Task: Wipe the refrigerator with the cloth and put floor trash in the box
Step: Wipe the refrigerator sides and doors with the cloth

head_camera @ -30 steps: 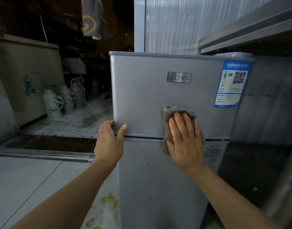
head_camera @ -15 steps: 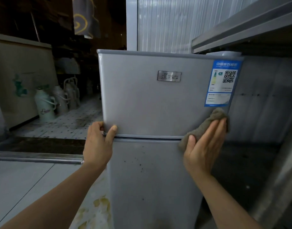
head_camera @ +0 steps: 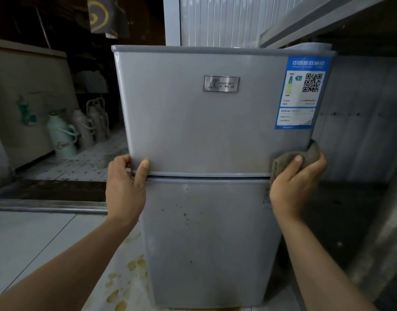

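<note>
A small grey two-door refrigerator (head_camera: 204,131) fills the middle of the head view, with dark specks on its lower door. My left hand (head_camera: 125,187) grips the bottom left corner of the upper door, thumb on the front. My right hand (head_camera: 294,185) holds a brown-grey cloth (head_camera: 289,158) against the bottom right corner of the upper door, just below the blue energy label (head_camera: 303,93). No box or floor trash can be made out.
Several thermos jugs (head_camera: 62,135) stand on the tiled floor at the left, beside a beige chest (head_camera: 24,97). A metal shelf (head_camera: 327,19) overhangs at the upper right. Yellowish stains (head_camera: 125,277) mark the pale floor by the refrigerator's base. A metal threshold rail (head_camera: 47,206) crosses the left.
My right hand slid the cloth from the middle of the upper door's lower edge to its bottom right corner and curled around it. My left hand kept its grip on the left corner.
</note>
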A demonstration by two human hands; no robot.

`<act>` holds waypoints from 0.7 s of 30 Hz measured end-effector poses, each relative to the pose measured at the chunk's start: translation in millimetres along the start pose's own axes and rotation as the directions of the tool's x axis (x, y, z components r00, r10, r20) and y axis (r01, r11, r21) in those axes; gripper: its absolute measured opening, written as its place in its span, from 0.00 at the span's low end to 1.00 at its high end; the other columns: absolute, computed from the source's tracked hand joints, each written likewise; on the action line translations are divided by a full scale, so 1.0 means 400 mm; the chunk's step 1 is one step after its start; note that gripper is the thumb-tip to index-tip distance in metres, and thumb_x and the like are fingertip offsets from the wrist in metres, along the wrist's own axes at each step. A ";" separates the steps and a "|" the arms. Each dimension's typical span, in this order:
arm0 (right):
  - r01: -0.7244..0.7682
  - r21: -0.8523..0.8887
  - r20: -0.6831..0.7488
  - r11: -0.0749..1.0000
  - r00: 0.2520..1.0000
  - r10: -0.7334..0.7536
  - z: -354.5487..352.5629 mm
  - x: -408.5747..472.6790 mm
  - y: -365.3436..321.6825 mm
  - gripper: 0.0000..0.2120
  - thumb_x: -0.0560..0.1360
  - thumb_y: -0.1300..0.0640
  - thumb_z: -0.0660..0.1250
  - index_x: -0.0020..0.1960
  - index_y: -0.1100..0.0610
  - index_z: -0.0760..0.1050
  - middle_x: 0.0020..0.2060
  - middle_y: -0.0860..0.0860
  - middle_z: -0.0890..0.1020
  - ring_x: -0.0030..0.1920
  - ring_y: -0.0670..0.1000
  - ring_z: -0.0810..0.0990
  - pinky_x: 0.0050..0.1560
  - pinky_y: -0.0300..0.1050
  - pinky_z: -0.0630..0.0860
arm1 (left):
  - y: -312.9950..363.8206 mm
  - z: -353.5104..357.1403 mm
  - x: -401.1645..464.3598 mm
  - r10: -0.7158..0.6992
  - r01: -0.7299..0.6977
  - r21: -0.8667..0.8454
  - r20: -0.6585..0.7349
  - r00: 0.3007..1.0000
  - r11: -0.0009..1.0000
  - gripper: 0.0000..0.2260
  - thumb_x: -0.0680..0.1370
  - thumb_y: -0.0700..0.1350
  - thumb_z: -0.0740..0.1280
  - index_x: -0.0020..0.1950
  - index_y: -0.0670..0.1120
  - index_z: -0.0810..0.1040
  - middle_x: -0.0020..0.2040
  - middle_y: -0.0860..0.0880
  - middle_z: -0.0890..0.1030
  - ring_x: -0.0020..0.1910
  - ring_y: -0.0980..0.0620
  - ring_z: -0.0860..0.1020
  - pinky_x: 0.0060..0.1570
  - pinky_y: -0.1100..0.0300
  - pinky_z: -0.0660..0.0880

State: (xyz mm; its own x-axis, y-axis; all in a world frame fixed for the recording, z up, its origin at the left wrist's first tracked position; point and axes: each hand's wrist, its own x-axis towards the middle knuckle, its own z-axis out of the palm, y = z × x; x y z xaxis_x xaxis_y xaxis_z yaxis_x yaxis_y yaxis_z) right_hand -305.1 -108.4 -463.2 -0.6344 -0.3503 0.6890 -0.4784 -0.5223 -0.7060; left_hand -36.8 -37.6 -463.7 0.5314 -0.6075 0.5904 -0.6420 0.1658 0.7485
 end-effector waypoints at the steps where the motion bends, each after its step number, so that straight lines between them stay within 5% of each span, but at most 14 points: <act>1: 0.000 -0.006 0.023 1.000 1.000 0.000 -0.009 -0.023 0.025 0.23 0.78 0.55 0.53 0.67 0.69 0.63 0.63 0.66 0.71 0.62 0.62 0.72 0.65 0.44 0.65 | 0.003 0.000 -0.003 -0.007 0.007 -0.004 -0.003 1.000 1.000 0.16 0.78 0.53 0.62 0.59 0.43 0.70 0.53 0.43 0.75 0.46 0.47 0.73 0.44 0.54 0.68; 9: -0.158 -0.179 0.193 0.971 0.962 0.192 -0.082 -0.270 0.156 0.31 0.77 0.49 0.51 0.74 0.66 0.51 0.70 0.67 0.60 0.69 0.66 0.63 0.70 0.61 0.62 | 0.001 -0.007 -0.031 -0.121 0.129 -0.102 0.079 0.989 0.986 0.20 0.79 0.56 0.58 0.67 0.48 0.67 0.60 0.46 0.73 0.52 0.48 0.75 0.54 0.46 0.75; 12: -0.216 -0.224 0.132 0.950 0.959 0.249 -0.066 -0.243 0.119 0.32 0.76 0.51 0.53 0.75 0.62 0.51 0.73 0.63 0.57 0.71 0.63 0.61 0.70 0.57 0.61 | -0.046 -0.013 -0.091 -0.134 0.151 -0.091 0.166 0.977 0.984 0.17 0.80 0.54 0.57 0.66 0.50 0.68 0.58 0.47 0.75 0.53 0.49 0.76 0.54 0.46 0.76; 17: -0.056 -0.145 -0.065 0.988 0.997 0.047 0.019 -0.157 0.004 0.30 0.75 0.57 0.56 0.74 0.67 0.54 0.73 0.65 0.55 0.74 0.62 0.55 0.74 0.55 0.54 | -0.092 0.006 -0.123 -0.147 0.147 0.007 0.156 0.977 0.989 0.12 0.80 0.48 0.59 0.61 0.47 0.71 0.58 0.46 0.75 0.53 0.48 0.75 0.55 0.49 0.74; 21: 0.303 -0.244 0.185 0.921 0.947 -0.263 0.012 -0.299 0.080 0.29 0.77 0.54 0.55 0.73 0.68 0.54 0.72 0.68 0.54 0.74 0.65 0.51 0.73 0.60 0.52 | -0.116 0.010 -0.104 -0.149 0.161 -0.049 0.191 0.970 0.986 0.05 0.79 0.48 0.60 0.55 0.52 0.69 0.54 0.46 0.76 0.52 0.47 0.75 0.55 0.44 0.75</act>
State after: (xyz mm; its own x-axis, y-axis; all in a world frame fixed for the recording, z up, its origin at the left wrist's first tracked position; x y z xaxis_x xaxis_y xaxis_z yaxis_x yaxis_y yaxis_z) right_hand -241.6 -87.0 -567.6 -0.3625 -0.3385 0.8683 -0.7813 -0.3975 -0.4812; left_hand -31.4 -23.3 -524.1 0.5057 -0.7624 0.4037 -0.5202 0.1038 0.8477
